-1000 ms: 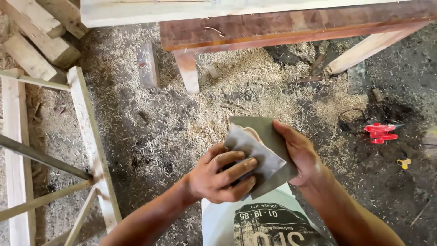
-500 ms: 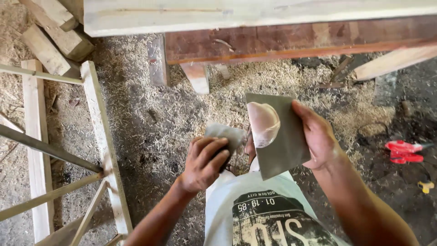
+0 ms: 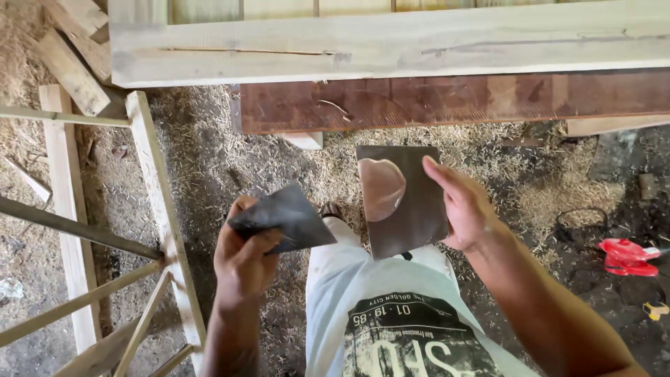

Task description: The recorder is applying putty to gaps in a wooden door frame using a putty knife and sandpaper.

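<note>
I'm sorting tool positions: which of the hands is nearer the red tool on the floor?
Right. The right hand, holding a dark sheet, is just left of the red tool; the left hand, holding a folded dark piece, is farther left.

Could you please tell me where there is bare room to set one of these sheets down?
The pale plank top is bare; so is the shavings-strewn floor between the wooden frame and the reddish board. The right side is crowded by the red tool and its cable.
</note>
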